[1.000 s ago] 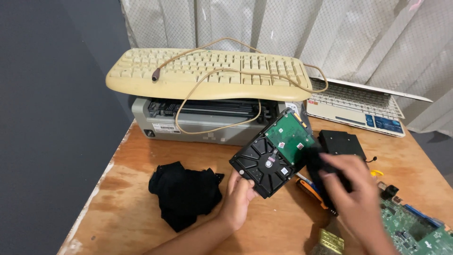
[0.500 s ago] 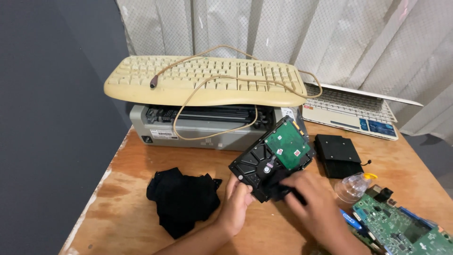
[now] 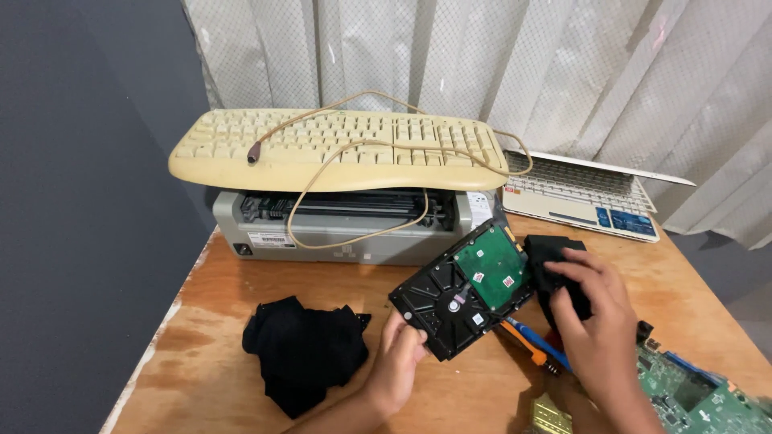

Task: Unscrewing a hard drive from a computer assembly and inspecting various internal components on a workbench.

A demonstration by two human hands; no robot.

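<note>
The left hand (image 3: 400, 362) grips the lower corner of a black hard drive (image 3: 462, 291), fingers closed on its edge, holding it tilted above the desk (image 3: 225, 289) with its underside facing up. A green circuit board (image 3: 488, 269) covers the upper right part of that underside. The right hand (image 3: 591, 317) is curled around a black cloth (image 3: 555, 269) and presses it against the drive's right edge; the fingers are bent and closed on the fabric.

The drive sits near the middle of the wooden desk, just in front of a grey printer (image 3: 346, 233). On top of the printer lies 1 yellowed keyboard (image 3: 338, 149), its cable (image 3: 354, 233) looping across the keys and hanging down over the printer's front. To the right of the printer, a white laptop (image 3: 583, 197) lies open nearly flat, near the curtain (image 3: 482, 56).

On the desk left of the left hand lies a crumpled black rag (image 3: 301, 350), apart from the drive. Below the drive, between the 2 hands, an orange tool (image 3: 527, 345) and a blue tool (image 3: 540, 341) lie side by side; whether they touch the drive cannot be told. A green motherboard (image 3: 696, 398) occupies the lower right corner of the desk, and a small brass-coloured part (image 3: 551, 414) sits at the bottom edge of the view.
</note>
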